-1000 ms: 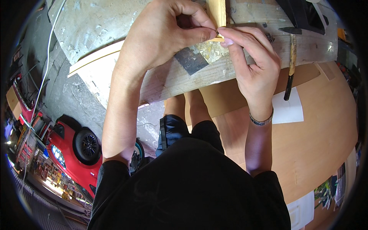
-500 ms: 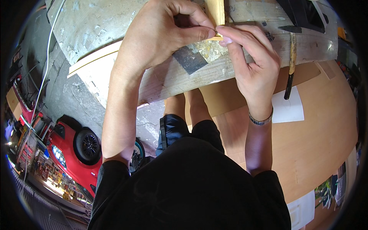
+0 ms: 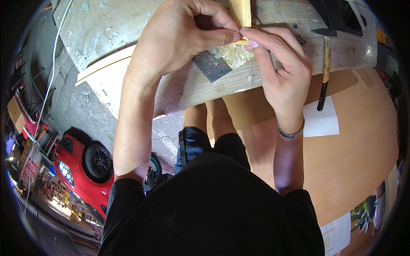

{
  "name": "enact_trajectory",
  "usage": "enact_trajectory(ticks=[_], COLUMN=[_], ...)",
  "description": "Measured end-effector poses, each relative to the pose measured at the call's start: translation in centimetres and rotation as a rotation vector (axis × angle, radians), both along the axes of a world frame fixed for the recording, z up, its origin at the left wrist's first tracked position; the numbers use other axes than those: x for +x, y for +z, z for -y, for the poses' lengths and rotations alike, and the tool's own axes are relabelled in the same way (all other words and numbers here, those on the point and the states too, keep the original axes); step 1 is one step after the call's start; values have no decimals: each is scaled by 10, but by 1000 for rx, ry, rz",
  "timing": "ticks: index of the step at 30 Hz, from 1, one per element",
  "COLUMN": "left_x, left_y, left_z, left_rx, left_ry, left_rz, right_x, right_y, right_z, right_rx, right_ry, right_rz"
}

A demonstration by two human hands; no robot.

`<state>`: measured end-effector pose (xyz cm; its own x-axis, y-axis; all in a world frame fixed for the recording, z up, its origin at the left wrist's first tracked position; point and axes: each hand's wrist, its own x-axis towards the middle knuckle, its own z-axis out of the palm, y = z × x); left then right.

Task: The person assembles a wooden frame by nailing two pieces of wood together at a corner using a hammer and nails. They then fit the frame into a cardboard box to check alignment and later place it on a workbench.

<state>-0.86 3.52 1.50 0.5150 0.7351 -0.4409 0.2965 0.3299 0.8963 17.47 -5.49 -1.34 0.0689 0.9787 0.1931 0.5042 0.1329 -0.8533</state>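
My left hand (image 3: 171, 40) is closed, its thumb and fingers at the near end of a pale wooden strip (image 3: 241, 13) at the top of the workbench. Opposite it, my right hand (image 3: 286, 64) is closed in a pinch, with thumb and forefinger meeting the left fingertips. Whatever small thing the right fingertips hold is too small to make out. A sliver of wood shows crosswise under the fingertips. On the bench (image 3: 183, 91), a dark square patch (image 3: 211, 66) lies just below the hands.
A hammer (image 3: 326, 64) with a worn handle lies to the right, its end past the bench edge. Beyond it stands a black angular object (image 3: 337, 17). A long wooden strip (image 3: 104, 64) is at left. Below are a wooden board (image 3: 358, 136), white paper (image 3: 322, 119) and a red toy car (image 3: 81, 170).
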Motion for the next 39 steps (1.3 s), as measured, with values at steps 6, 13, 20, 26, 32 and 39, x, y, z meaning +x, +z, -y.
enact_trajectory(ticks=[6,13,20,26,32,39], left_x=[0,-20,-43,-44,-40,-43], left_y=[-6,-14,-19,-52,-46,-46], left_z=[3,14,52,70,66,67], left_rx=[118,798,1141,1170,1114,1138], left_ry=[7,144,5,-66,-30,-10], left_rz=[19,-48,-224,-294,-242,-254], right_x=[2,53,103,73,19,13], right_y=[-1,1,-20,6,51,50], right_z=[-1,52,100,136,100,99], right_rx=[12,-7,-350,-406,-364,-222], right_ry=[6,-515,-588,-522,-94,-66], right_rz=[15,508,570,312,353,451])
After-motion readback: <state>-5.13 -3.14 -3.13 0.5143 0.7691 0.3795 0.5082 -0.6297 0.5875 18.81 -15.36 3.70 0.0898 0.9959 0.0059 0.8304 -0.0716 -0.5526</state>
